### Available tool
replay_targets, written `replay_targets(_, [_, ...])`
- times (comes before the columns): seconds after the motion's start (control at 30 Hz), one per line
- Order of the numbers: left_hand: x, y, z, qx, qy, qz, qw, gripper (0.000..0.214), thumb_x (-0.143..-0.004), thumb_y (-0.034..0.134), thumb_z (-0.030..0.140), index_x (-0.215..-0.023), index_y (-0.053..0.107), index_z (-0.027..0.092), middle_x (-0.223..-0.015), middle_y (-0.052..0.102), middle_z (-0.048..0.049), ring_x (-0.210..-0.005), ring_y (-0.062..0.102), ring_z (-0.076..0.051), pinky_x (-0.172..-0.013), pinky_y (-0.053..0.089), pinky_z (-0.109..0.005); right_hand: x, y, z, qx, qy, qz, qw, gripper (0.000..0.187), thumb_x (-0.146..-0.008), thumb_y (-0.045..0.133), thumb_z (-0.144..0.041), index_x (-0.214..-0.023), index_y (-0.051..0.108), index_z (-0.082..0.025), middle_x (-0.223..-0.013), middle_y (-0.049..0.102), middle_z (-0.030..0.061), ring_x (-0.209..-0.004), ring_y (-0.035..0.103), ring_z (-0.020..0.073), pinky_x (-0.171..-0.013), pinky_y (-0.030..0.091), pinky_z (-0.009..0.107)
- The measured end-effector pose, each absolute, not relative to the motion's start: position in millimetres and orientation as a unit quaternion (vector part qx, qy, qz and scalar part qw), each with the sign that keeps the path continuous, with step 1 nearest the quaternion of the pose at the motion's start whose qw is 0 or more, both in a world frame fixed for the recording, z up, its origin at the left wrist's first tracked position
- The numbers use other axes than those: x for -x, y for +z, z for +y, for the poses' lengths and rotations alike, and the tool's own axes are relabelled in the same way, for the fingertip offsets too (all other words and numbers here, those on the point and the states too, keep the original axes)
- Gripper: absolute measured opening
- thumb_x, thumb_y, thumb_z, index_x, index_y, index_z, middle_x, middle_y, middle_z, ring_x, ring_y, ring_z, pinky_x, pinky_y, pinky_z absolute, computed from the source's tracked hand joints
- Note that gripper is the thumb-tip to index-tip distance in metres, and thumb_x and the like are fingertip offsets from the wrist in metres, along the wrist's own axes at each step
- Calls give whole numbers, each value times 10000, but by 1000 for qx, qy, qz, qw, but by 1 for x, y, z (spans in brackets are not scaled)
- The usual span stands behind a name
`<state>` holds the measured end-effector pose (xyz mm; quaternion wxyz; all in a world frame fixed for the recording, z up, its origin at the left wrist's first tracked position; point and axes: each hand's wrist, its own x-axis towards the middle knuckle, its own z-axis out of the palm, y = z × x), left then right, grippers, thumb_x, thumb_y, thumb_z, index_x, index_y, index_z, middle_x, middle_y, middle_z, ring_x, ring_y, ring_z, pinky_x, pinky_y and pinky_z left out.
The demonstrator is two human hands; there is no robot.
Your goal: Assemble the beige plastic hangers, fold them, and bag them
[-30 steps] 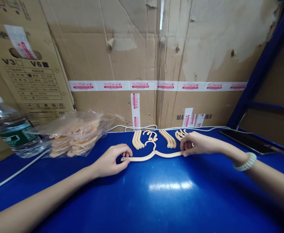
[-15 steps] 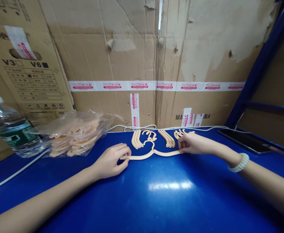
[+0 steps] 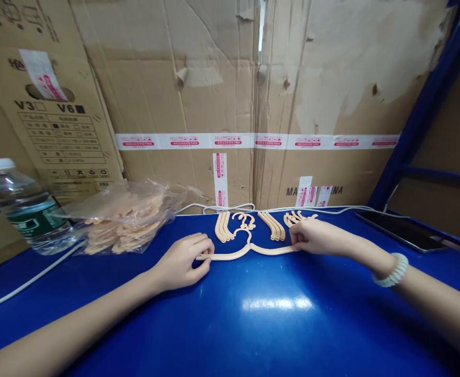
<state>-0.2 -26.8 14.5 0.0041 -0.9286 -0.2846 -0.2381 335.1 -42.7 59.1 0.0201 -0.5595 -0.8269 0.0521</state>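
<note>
A beige clothes hanger (image 3: 233,256) lies on the blue table with its two curved arms spread and its hook turned away from me. My left hand (image 3: 185,261) pinches the left arm's tip between thumb and fingers. At the opposite end my right hand (image 3: 307,236) grips the right arm's tip, hiding that end. Just beyond the hanger are a left row of curved hanger arms (image 3: 224,228), some loose hooks (image 3: 243,218) and a second row of arms (image 3: 272,226). More beige hook-like pieces (image 3: 293,216) lie behind my right hand, which partly covers them.
A clear plastic bag (image 3: 128,217) of beige pieces sits at the left beside a water bottle (image 3: 33,209). A phone (image 3: 401,230) with a white cable (image 3: 343,209) lies at the right. Cardboard (image 3: 183,104) stands along the back, and a blue metal post (image 3: 414,104) rises at right.
The view has shifted slightly, moving everything a little to the right in the picture. Both hands keep hold of the hanger's ends.
</note>
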Motion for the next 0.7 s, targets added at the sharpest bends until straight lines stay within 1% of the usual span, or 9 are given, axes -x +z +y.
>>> replay_targets(0.4, [0, 15, -27, 933, -221, -282, 23, 96, -822, 442, 156, -785, 525, 188, -727, 540, -14, -675, 497, -169, -662, 382, -282, -336, 57, -41, 559, 49, -828, 14, 78, -737, 615, -124, -699, 654, -180, -694, 681, 30, -611, 618, 172, -522, 397, 248])
replay_targets(0.7, [2, 11, -25, 930, -227, -287, 14, 87, -811, 449, 154, -785, 524, 189, -725, 529, -9, -681, 484, -168, -662, 373, -284, -334, 59, -44, 565, 48, -824, 4, 87, -756, 602, -117, -703, 634, -178, -700, 667, 27, -602, 599, 160, -511, 370, 237])
